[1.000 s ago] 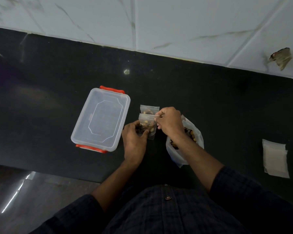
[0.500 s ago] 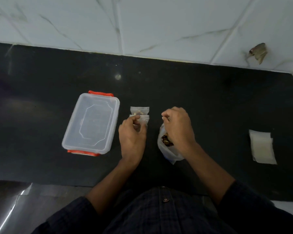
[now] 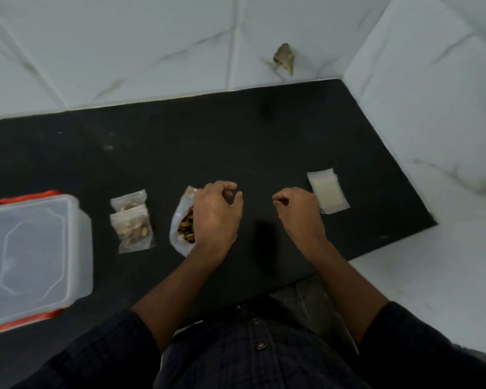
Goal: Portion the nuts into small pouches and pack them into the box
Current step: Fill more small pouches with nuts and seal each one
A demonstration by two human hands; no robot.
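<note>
Two filled clear pouches of nuts [image 3: 132, 223] lie overlapping on the black counter, right of the closed clear box with red clasps [image 3: 37, 256]. The open plastic bag of nuts [image 3: 183, 226] sits beside them, partly hidden under my left hand [image 3: 216, 214]. That hand hovers over the bag's right side, fingers loosely curled, thumb apart, holding nothing. My right hand [image 3: 299, 211] is further right in a loose fist with nothing visible in it. Its outer edge is next to the stack of empty pouches [image 3: 328, 190].
The black counter [image 3: 180, 153] ends at a white tiled wall behind and a white wall on the right. Its front edge runs just before my body. A brownish scrap [image 3: 285, 57] sticks to the back wall.
My left hand let go of the filled pouch, now lying on the other one, and moved right over the nut bag. My right hand left the bag and moved toward the empty pouches. The view swung right.
</note>
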